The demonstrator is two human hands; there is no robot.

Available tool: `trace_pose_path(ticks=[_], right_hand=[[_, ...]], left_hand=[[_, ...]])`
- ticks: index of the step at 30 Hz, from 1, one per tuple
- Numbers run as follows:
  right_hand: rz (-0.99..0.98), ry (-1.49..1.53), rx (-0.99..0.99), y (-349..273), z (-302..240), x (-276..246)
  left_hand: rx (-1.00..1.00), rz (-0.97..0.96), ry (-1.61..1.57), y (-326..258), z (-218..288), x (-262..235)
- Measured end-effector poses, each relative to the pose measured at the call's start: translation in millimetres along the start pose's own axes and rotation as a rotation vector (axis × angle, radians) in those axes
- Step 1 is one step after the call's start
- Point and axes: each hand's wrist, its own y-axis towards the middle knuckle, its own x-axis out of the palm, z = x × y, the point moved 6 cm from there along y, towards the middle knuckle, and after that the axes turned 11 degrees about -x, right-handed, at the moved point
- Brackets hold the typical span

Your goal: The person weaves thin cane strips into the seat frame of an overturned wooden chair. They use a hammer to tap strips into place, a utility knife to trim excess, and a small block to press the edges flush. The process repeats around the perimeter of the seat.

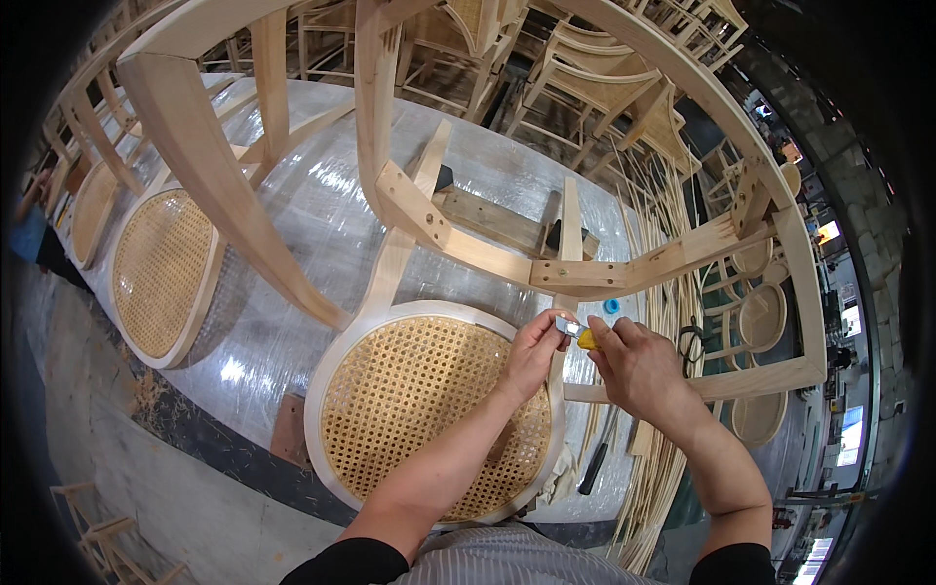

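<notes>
Your left hand (534, 349) and right hand (639, 366) meet just above the right rim of the cane seat (429, 414), at the edge of an upturned wooden chair (390, 195). Your right hand is closed around a small knife (577, 333) with a yellow handle; your left fingers pinch its silver blade end. The knife sits between your two hands, beside the seat's pale wooden rim.

The chair lies on a table (312, 205) wrapped in clear plastic film. A second chair (161, 268) with a round cane seat lies to your left on the same film. A small blue cap (611, 306) rests just beyond your hands. A dark-handled tool (597, 466) lies by your right forearm, near a bundle of cane strips (668, 292). More bare chair frames (585, 68) stand stacked beyond the table.
</notes>
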Motion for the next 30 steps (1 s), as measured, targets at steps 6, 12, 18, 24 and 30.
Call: trace_pose_path(ticks=[6,12,18,24,30], right_hand=[[-0.015,0.006,0.002,2,-1,-4],[-0.022,-0.003,-0.011,4,-1,-8],[-0.003,-0.021,-0.019,4,1,-8],[-0.018,0.009,0.019,10,2,-12],[-0.06,-0.032,0.181,4,25,-5]], left_hand=[[-0.002,-0.012,0.003,1,-2,-3],[0.014,-0.016,0.004,1,-2,-3],[0.004,0.0,0.01,2,-5,-3],[0.032,0.049,0.044,1,-3,-3],[0.08,0.136,0.21,-7,-1,16]])
